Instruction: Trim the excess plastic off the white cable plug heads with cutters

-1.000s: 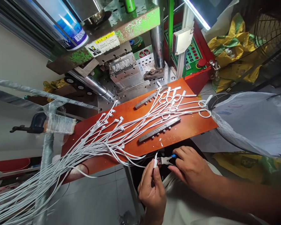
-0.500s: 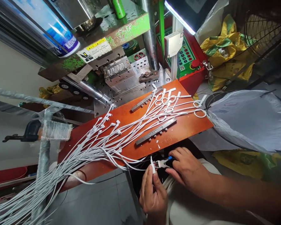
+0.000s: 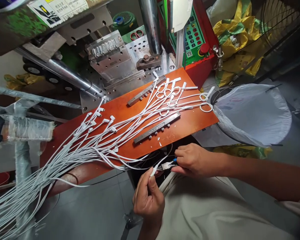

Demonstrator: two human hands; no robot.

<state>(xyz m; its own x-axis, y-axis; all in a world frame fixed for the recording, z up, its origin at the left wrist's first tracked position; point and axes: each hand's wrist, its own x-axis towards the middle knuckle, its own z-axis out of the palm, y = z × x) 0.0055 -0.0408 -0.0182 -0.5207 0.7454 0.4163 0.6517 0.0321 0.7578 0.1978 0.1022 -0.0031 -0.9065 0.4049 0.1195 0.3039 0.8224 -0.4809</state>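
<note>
The largest item is the metal press (image 3: pixel 115 76), standing past the far edge of the orange worktop (image 3: pixel 190 123). The worktop slants from lower left to upper right and bears a spread bundle of white cables (image 3: pixel 72 156); these run in over its left part, with small plugs showing left of the middle and looped tails at the right end, some hanging past the right edge. Beyond the near right corner sits an open bag (image 3: pixel 257 113) with a pale liner; beyond the far right corner is a red control box (image 3: pixel 197 46) with a green panel. My right hand (image 3: pixel 193 160) is off the near edge, fingers curled closed on blue-handled pliers (image 3: pixel 166 165). My left hand (image 3: pixel 148 196) is lower, also off the near edge, thumb and forefinger pinched narrow on a white cable end (image 3: pixel 153 172). That piece is located just beside the pliers' head; whether the jaws bite on it I cannot tell. Two toothed metal bars lie on the worktop: the near bar (image 3: pixel 157 128) towards the near edge, the far bar (image 3: pixel 146 90) at the far edge. Red-handled scissors (image 3: pixel 137 34) rest on the press bed. Smallest are white scraps (image 3: pixel 160 143), between the near bar and the near edge.
</note>
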